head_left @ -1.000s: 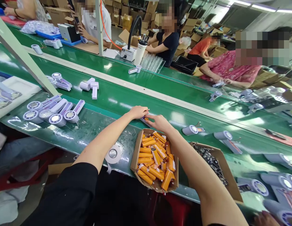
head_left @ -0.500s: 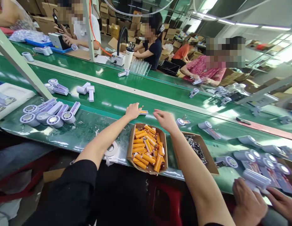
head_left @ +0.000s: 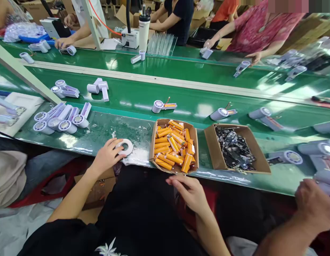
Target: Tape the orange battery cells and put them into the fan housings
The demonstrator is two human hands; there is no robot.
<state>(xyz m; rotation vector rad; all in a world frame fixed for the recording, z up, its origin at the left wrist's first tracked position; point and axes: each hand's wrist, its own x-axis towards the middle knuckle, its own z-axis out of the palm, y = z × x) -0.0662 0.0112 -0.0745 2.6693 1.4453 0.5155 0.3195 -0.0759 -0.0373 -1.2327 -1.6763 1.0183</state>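
My left hand (head_left: pixel 108 155) is at the near edge of the bench, its thumb and fingers closed on the left rim of a roll of white tape (head_left: pixel 129 151). Held low in front of the bench, my right hand (head_left: pixel 190 192) has thumb and fingertips drawn together; whatever they may hold does not show. Just beyond it stands a cardboard box (head_left: pixel 152 142) full of orange wrapped battery cells (head_left: pixel 173 143). On the green belt behind the box lies a pale lilac fan-like housing (head_left: pixel 157 106) with an orange cell in its handle and wires sticking up.
To the right a second box (head_left: pixel 218 156) holds dark circuit boards (head_left: pixel 238 149). Several lilac housings (head_left: pixel 67 126) are grouped on the left, beside a white foam tray (head_left: pixel 28 106). A neighbour's hand (head_left: pixel 314 202) works at far right. People sit across the belt (head_left: pixel 122 76).
Both hands have drawn back from the housing on the belt. My left hand came down to the tape roll; my right hand moved in front of the battery box. The view tilted downward.
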